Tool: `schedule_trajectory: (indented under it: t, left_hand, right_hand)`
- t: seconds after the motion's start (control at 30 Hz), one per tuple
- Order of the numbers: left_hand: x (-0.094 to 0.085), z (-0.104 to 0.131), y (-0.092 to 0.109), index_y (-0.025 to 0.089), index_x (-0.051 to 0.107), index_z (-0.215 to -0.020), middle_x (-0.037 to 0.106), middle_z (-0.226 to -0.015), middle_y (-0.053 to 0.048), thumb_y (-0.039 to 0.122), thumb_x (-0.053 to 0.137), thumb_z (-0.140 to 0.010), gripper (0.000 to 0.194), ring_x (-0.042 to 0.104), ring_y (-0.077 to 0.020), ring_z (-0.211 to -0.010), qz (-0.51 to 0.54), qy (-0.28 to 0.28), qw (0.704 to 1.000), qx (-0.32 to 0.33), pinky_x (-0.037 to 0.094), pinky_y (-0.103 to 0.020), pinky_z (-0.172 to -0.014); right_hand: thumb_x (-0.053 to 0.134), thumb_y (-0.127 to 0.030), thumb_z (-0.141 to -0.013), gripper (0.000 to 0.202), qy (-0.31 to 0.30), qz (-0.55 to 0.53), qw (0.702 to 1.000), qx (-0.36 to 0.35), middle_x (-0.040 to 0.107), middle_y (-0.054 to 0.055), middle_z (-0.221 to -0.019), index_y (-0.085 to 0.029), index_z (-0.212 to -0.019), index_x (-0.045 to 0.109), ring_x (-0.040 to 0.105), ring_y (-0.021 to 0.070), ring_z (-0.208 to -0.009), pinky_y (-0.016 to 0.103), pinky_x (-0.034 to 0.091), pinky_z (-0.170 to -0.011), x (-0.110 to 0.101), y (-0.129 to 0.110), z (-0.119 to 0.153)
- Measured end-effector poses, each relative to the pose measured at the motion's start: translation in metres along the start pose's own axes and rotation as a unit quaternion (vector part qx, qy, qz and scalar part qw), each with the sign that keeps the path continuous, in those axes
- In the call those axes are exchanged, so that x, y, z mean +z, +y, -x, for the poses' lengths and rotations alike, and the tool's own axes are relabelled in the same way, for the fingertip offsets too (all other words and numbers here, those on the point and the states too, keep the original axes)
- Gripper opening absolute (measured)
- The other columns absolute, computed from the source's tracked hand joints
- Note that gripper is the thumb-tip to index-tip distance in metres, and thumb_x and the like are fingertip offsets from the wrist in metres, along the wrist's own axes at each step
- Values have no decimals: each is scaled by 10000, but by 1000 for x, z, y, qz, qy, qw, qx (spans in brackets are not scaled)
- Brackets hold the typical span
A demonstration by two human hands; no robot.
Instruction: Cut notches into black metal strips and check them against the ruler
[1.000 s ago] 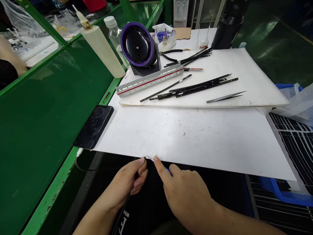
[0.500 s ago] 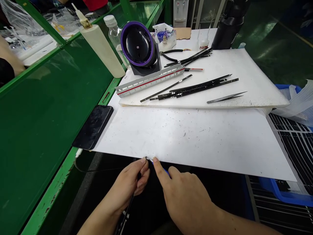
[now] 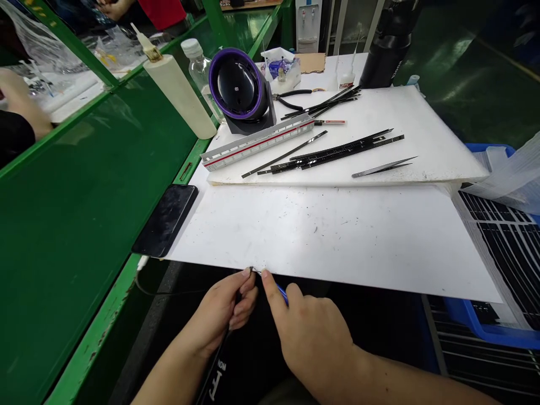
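Head view shows a white board [image 3: 337,236] with a foam slab [image 3: 426,126] on its far part. At the near edge, the right hand [image 3: 314,332] curls, index finger extended; the left hand [image 3: 223,310] pinches, thumb against fingers. Right fingers clamp a blue-handled tool [image 3: 282,293], its tip beside the small dark piece [image 3: 252,269] in the left pinch; contact is unclear.

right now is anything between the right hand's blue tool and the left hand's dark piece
Nothing visible: the blue tool has its tip close by the dark piece; contact is too small to tell.
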State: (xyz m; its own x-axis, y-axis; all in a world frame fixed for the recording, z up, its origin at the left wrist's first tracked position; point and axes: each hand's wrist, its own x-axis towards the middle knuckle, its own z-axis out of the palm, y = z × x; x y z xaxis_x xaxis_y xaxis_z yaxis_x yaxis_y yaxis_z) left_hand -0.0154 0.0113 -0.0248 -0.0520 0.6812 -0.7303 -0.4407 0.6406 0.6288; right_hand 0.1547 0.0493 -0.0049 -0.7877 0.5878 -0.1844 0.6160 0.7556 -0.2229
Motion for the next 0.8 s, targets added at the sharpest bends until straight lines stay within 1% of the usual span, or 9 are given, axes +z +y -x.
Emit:
schedule_trajectory:
  t: [0.13,0.23,0.3,0.5,0.63,0.73,0.8]
  left_hand:
    - [0,1,-1,195,404,-645,351,-444,81,473,479,-888,377,202,-39,-358,-3,-4,1000,4,138,-163,-347]
    - [1,2,-2,194,411,-652,356,-449,81,480,481,-886,375,208,-40,-365,-12,9,1000,15,143,-165,-352]
    - [1,2,-3,194,412,-652,356,-449,80,486,483,-882,378,210,-40,-366,-18,14,1000,18,146,-165,-353]
    - [1,2,0,193,410,-647,352,-451,79,480,474,-885,378,205,-37,-366,-20,15,1000,16,137,-160,-351]
    - [1,1,0,191,410,-646,351,-452,78,475,464,-892,380,207,-36,-368,-26,13,999,15,137,-155,-351]
    - [-2,0,0,188,417,-647,356,-454,76,468,467,-896,379,214,-33,-368,-25,9,1000,13,148,-147,-348]
    - [-7,1,3,187,413,-638,361,-448,73,453,470,-898,377,212,-31,-361,-11,-8,1000,4,149,-142,-341]
  right_hand:
    - [477,-43,-786,734,1,-51,999,6,607,11,-732,-180,-1479,276,562,175,-479,293,403,-411,0,7,1]
    - [453,-51,-829,697,0,-72,997,10,615,10,-737,-193,-1484,263,561,171,-509,292,379,-431,-2,8,0]
    - [446,-54,-832,692,0,-75,997,11,616,12,-737,-195,-1484,265,558,170,-507,293,353,-428,-3,6,0]
    - [478,-62,-766,749,4,-55,998,6,608,17,-737,-184,-1479,284,551,168,-481,292,289,-409,-5,5,-2]
    - [496,-76,-742,774,1,-33,999,-2,600,22,-739,-173,-1480,283,543,166,-458,288,272,-390,-6,3,-2]
    - [500,-77,-750,781,0,-10,1000,-8,589,20,-730,-173,-1487,260,530,161,-445,282,262,-378,-4,0,-3]
    - [507,-72,-749,795,0,-5,1000,-11,586,17,-722,-174,-1492,244,522,159,-433,281,254,-371,-2,2,-3]
